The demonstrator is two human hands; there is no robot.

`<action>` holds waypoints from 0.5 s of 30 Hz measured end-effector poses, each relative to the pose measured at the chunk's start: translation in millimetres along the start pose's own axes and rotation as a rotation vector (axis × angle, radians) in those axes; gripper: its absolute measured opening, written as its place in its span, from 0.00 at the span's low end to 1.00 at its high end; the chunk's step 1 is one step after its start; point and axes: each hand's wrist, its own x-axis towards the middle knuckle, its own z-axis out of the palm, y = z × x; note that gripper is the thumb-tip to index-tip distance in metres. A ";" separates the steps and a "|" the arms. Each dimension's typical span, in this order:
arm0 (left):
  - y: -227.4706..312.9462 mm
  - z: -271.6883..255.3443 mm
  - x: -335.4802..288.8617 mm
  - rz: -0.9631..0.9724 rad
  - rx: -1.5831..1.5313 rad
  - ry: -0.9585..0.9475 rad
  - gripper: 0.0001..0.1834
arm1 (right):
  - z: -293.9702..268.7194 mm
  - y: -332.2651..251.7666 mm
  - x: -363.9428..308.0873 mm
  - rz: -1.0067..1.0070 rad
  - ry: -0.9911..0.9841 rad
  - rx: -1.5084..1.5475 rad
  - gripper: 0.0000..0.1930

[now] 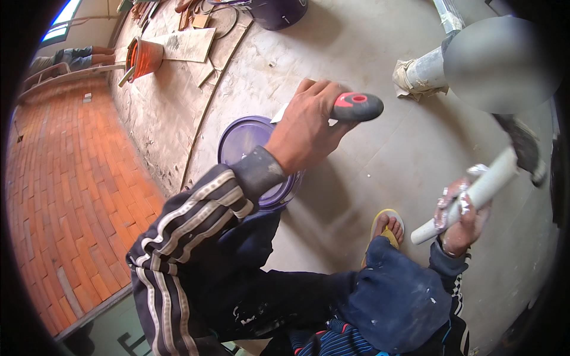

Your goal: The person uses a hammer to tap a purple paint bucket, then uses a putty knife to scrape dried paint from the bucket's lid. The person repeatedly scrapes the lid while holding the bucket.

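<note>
**Hand tool (363,107) in the left hand (309,126), white pole (496,178) in the right hand (466,230)**

In the head view, the left hand was wrapped around the tool, its fingers curled in and the black and red grip sticking out past it toward the right. A pale flat edge (279,113) showed on the other side of the knuckles; whether it belonged to the tool could not be told. Below this hand, a little to the left, stood a purple bucket (237,135) on the grey floor (350,172).

The right hand had its fingers bent around the pole, with white smears on them. The pole lay to the right of the left hand and nearer the body, well apart from it. Its long axis slanted from a near end by the right wrist up and away to the right, where its far end met something dark (525,148), too unclear to name. Of the two hands, only the right touched the pole. The grip's axis ran roughly level across the view, so tool and pole were not in line.

A foot in a yellow sandal (389,236) rested between the bucket and the pole.
</note>
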 end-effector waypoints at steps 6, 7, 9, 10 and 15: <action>-24.2 -36.1 25.9 -0.155 0.024 -0.252 0.17 | 29.0 8.9 4.2 0.160 -0.183 0.029 0.24; -37.1 -36.5 27.5 -0.055 0.070 -0.261 0.21 | 28.9 6.2 6.8 0.169 -0.242 0.023 0.24; -49.2 -36.1 27.5 -0.016 0.086 -0.253 0.23 | 32.1 3.6 9.5 0.161 -0.201 -0.004 0.24; -54.4 -37.4 29.7 -0.076 0.079 -0.296 0.23 | 33.5 1.5 11.5 0.158 -0.181 -0.016 0.24; -70.9 -28.8 25.8 -0.082 -0.137 -0.215 0.19 | 59.5 -25.1 35.5 0.049 -0.173 0.082 0.21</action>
